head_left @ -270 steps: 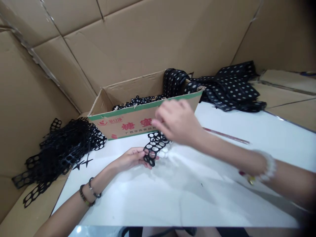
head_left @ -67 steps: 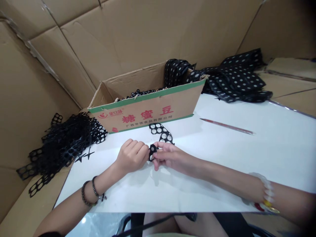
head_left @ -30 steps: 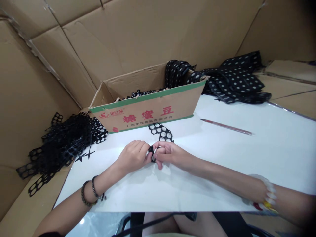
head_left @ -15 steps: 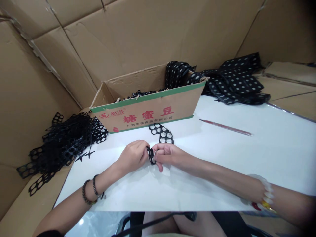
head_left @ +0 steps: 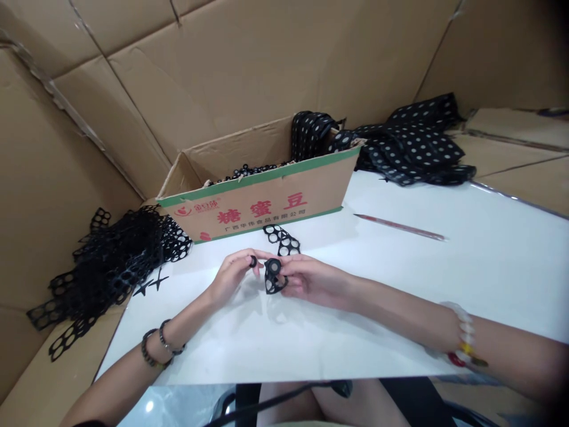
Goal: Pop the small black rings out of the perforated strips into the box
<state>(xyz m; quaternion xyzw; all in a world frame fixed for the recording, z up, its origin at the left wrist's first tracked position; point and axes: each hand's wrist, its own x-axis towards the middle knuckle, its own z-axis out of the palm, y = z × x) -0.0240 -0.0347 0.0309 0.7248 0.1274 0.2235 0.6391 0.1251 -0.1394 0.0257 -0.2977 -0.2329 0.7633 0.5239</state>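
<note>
My left hand point(head_left: 235, 270) pinches a small black ring point(head_left: 253, 261) between thumb and forefinger. My right hand point(head_left: 306, 276) grips a black perforated strip point(head_left: 276, 287) from the right side. One round piece with a pale centre point(head_left: 274, 267) still sits in that strip. Beyond my hands, the strip's punched-out part point(head_left: 283, 238) lies on the white table, reaching towards the cardboard box. Both hands hover just above the tabletop, close together; the lower fingers of my right hand are partly hidden.
A cardboard box point(head_left: 284, 198) holding many small black rings stands behind my hands. Punched-out black scrap point(head_left: 120, 261) is heaped at the left. Black sheets with pale dots point(head_left: 409, 142) drape over the box's right end. A pointed stick in clear wrapping point(head_left: 400, 228) lies at the right.
My hands have come slightly apart. A loose black ring now shows in my left fingers, and the strip in my right hand is turned so its round piece faces up. The view shifted a little.
</note>
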